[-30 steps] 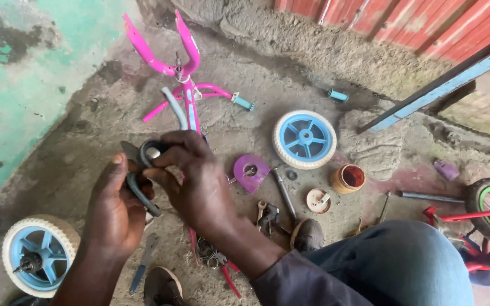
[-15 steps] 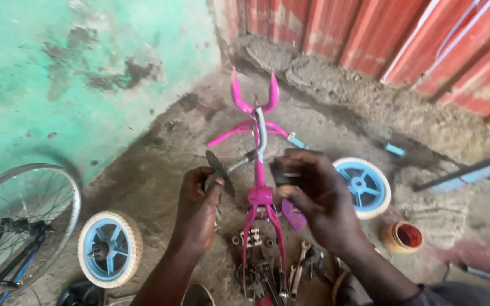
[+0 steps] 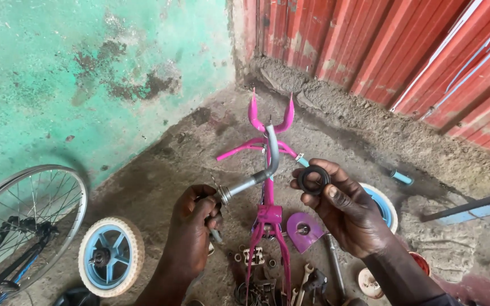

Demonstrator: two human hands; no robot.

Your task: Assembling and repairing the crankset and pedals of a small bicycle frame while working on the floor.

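Rough dirt ground meets a green wall (image 3: 86, 85) and red metal sheeting (image 3: 398, 51). Over a pink bicycle frame (image 3: 267, 215), the left hand (image 3: 191, 238) is clamped around a bent grey metal stem (image 3: 256, 170), while the right hand (image 3: 344, 209) pinches a black ring (image 3: 313, 179) between its fingertips.

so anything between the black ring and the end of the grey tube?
Nothing visible. The right hand holds the black ring apart from the grey tube, whose threaded end sits at the left hand; only open air between them.

No packages, labels, signs, screens.
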